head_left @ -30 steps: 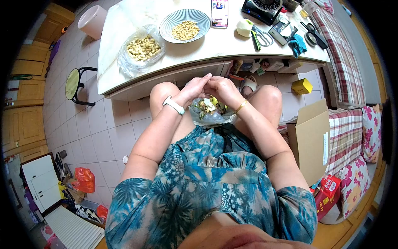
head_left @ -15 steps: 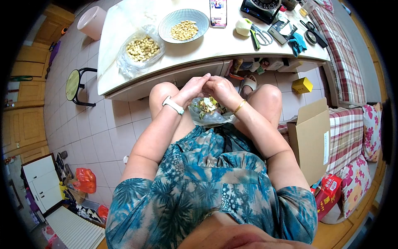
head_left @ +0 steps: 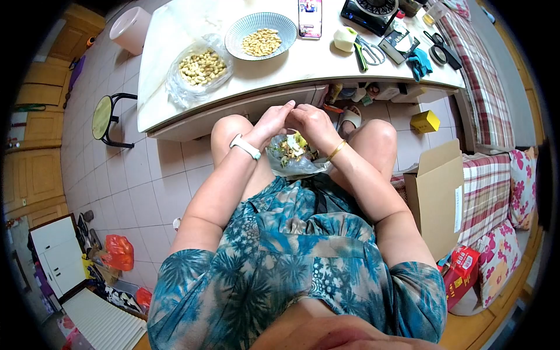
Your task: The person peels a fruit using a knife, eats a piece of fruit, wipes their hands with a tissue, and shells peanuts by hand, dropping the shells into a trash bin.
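Peanuts (head_left: 202, 66) — one lot, heaped in a clear plastic bag (head_left: 176, 88) near the edge of the surface (head_left: 318, 65); second, paler lot (head_left: 262, 42) in a striped bowl (head_left: 284, 34) just beside. Left hand (head_left: 273, 122) and right hand (head_left: 315, 126): drawn together, fingers bent inward; whether either grip stood open or closed on anything could not be told. Scrap bag (head_left: 300, 168): just below them, holding mixed scraps (head_left: 295, 148). Handling, as judged: a light fingertip pinch suited best — palms low over the scrap bag, so crumbs would have missed the floor (head_left: 166, 198).
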A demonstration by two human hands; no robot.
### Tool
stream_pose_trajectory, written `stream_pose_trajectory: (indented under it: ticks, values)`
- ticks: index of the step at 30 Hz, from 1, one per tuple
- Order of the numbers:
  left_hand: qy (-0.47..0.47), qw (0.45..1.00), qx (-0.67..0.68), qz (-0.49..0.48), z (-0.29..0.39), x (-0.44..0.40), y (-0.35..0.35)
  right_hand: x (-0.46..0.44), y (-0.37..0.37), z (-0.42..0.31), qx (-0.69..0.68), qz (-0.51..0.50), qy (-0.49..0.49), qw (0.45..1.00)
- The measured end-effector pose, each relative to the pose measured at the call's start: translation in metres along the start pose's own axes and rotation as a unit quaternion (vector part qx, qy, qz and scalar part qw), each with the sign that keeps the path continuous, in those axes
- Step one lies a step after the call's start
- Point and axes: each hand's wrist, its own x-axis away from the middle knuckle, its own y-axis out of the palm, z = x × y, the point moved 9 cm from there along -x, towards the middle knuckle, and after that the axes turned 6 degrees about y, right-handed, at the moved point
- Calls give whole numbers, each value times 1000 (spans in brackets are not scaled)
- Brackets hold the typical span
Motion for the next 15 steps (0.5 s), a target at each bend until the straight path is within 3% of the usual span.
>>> stream_pose_trajectory:
  ticks: [5, 7, 10, 15]
  values:
    - [41, 998, -1, 50, -10, -19, -20, -2, -4, 22, 65, 15, 21, 998]
    - [101, 991, -43, 72, -1, -18, -26, 3, 6, 34, 93, -11, 38, 995]
    - [103, 991, -46, 70, 0, -20, -25, 13, 39, 51, 177, -163, 89, 967]
    - [103, 992, -21, 69, 3, -17, -23, 9, 28, 30, 169, -131, 45, 976]
